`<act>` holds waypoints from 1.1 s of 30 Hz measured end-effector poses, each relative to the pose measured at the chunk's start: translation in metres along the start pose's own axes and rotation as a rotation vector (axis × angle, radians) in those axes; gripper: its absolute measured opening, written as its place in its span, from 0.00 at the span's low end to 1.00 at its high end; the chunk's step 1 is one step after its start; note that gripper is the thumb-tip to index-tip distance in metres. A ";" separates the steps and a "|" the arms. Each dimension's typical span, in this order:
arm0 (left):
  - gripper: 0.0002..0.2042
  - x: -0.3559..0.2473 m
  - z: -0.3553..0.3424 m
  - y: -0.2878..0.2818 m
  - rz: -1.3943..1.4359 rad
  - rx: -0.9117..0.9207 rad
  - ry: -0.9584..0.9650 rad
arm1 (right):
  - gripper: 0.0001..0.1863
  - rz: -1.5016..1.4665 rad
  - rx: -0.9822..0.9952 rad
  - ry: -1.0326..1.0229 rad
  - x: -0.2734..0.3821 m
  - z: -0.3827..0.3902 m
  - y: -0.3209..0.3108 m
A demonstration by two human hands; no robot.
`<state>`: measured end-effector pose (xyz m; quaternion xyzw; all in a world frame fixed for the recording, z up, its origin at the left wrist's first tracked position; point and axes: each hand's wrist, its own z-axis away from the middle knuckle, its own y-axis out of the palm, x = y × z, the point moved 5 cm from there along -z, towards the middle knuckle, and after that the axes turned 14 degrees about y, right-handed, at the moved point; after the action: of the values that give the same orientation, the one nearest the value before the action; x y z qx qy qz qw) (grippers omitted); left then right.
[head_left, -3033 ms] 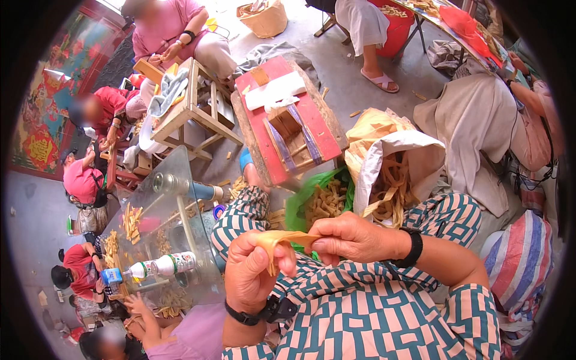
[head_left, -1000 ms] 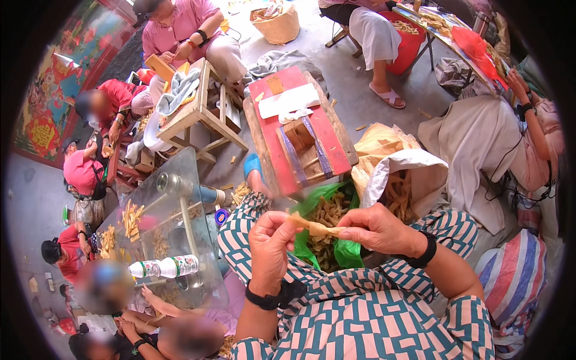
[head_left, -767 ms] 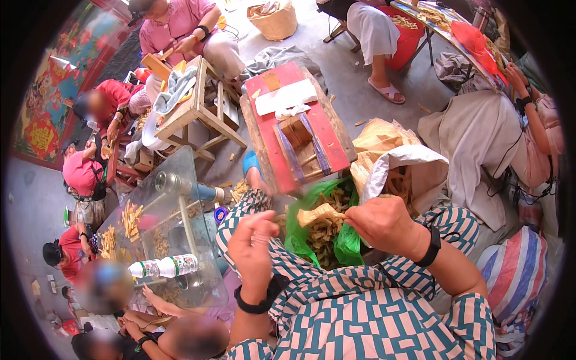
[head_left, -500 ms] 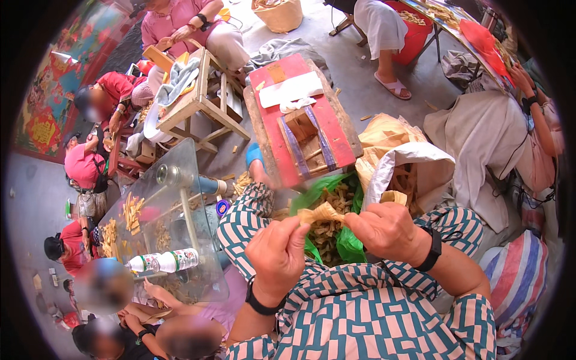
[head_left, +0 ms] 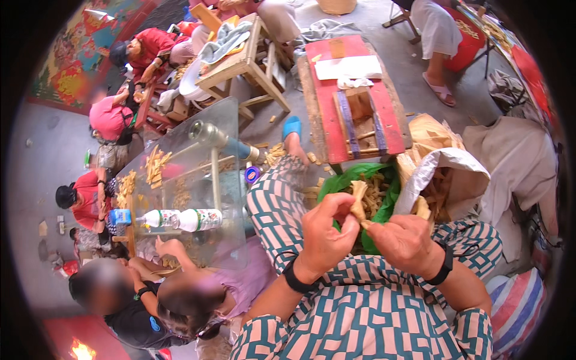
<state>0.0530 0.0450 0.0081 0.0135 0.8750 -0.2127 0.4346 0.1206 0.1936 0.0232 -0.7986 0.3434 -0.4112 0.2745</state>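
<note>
A pale yellow folded strip piece (head_left: 359, 199), of a material I cannot make out, stands nearly upright over my lap. My left hand (head_left: 327, 233) is closed around its lower part, thumb and fingers pinched together. Right beside it my right hand (head_left: 403, 241) pinches the lower end of the same piece. Another pale piece (head_left: 422, 208) shows just behind my right knuckles; whether that hand holds it is unclear. Beyond both hands lies an open green plastic bag (head_left: 341, 179) full of similar pieces.
A white-lined sack (head_left: 465, 161) holding brown strips leans at the right. Ahead stands a red board bench (head_left: 327, 84) with a wooden frame. To the left, bottles (head_left: 201, 220) and loose pieces lie on a glass table (head_left: 231, 120). Several people sit around; a striped bag (head_left: 519, 306) is at lower right.
The piece, earlier stretched sideways between my two hands, is now upright, and my hands are closer together. My view has turned, so the surroundings sit further right.
</note>
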 end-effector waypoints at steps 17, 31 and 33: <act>0.21 -0.052 -0.031 -0.015 -0.457 0.320 0.489 | 0.07 -0.922 0.351 0.823 -0.048 0.005 -0.012; 0.18 0.015 0.000 0.012 0.252 0.691 -0.149 | 0.13 -0.615 0.664 0.568 -0.071 0.024 -0.009; 0.25 0.043 0.001 0.009 0.777 0.472 -0.697 | 0.13 -0.732 0.681 0.706 -0.080 0.014 -0.011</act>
<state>0.0287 0.0459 -0.0283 0.3597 0.5397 -0.2189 0.7289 0.1020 0.2642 -0.0136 -0.5477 -0.0340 -0.8051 0.2251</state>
